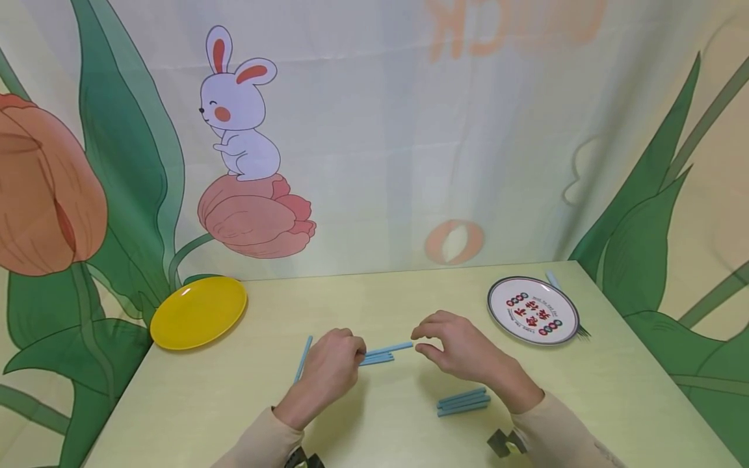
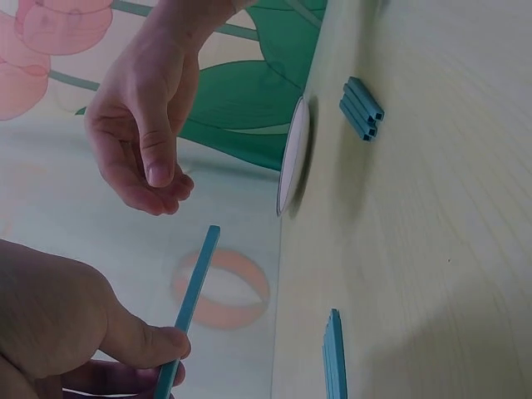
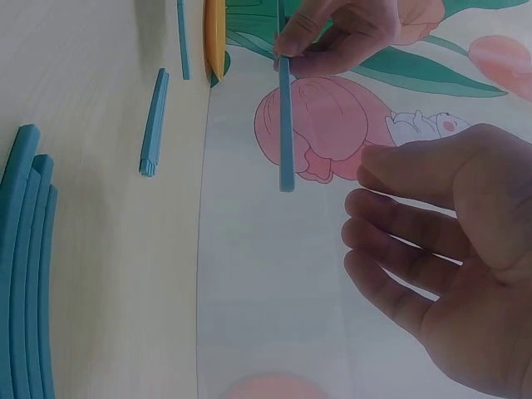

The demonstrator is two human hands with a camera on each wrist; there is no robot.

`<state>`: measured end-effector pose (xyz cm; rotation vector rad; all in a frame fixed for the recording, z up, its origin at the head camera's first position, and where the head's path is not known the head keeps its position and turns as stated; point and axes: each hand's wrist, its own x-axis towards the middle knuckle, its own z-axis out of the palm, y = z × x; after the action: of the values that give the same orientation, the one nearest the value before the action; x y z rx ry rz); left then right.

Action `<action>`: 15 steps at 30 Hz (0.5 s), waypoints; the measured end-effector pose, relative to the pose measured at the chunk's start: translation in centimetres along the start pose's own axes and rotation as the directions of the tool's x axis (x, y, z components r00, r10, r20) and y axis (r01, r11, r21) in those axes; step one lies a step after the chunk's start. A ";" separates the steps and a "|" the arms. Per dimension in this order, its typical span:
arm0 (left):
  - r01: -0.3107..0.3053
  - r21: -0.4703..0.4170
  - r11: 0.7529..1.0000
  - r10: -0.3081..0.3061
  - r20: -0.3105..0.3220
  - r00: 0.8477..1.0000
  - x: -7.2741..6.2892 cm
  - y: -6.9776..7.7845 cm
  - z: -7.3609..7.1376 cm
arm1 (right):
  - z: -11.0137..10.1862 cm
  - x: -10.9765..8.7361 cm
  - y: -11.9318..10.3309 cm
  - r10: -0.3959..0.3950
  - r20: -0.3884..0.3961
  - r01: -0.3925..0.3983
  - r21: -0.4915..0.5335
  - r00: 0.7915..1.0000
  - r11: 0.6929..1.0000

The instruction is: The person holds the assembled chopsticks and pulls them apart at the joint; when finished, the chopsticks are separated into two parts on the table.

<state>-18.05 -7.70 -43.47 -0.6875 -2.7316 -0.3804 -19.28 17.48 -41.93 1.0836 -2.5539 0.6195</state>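
Observation:
Between its thumb and fingers my left hand [image 1: 332, 357] pinches one long, thin blue stick [image 2: 196, 287] above the table, its free end pointing toward my other hand. My right hand [image 1: 453, 344] is just past that end, fingers loosely bent and apart, holding nothing; the right wrist view shows a gap between stick and fingers. Below the held stick, a small bundle of blue sticks [image 1: 380, 359] lies on the table. A second bundle of several blue sticks [image 1: 463, 402] lies below my right hand. One single blue stick [image 1: 303, 359] lies left of my left hand, partly hidden by it.
A yellow plate [image 1: 199, 313] is at the table's left edge. At the right stands a white plate [image 1: 534, 305] with red markings; a pale blue handle [image 1: 552, 280] sticks out behind it. A printed cloth [image 1: 363, 130] hangs along the table's far edge.

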 end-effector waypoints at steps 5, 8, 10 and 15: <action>-0.006 0.001 1.000 0.006 0.012 1.000 0.1 0.1 0.1 | 0.1 0.1 -0.1 -0.005 0.006 0.005 0.002 1.000 1.000; -0.013 0.003 1.000 0.013 0.009 1.000 0.2 0.2 0.2 | 0.2 0.1 -0.1 -0.009 0.013 0.009 0.001 1.000 1.000; -0.018 0.001 1.000 0.018 0.007 1.000 0.2 0.4 0.1 | 0.3 0.1 -0.2 -0.007 0.024 0.007 0.000 1.000 1.000; -0.023 -0.005 1.000 0.023 0.010 1.000 0.3 0.7 0.1 | 0.5 0.1 -0.3 0.009 0.055 -0.010 0.005 0.998 1.000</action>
<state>-17.96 -6.94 -43.33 -0.7239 -2.7309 -0.3800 -19.18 16.96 -42.21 1.1054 -2.6069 0.6073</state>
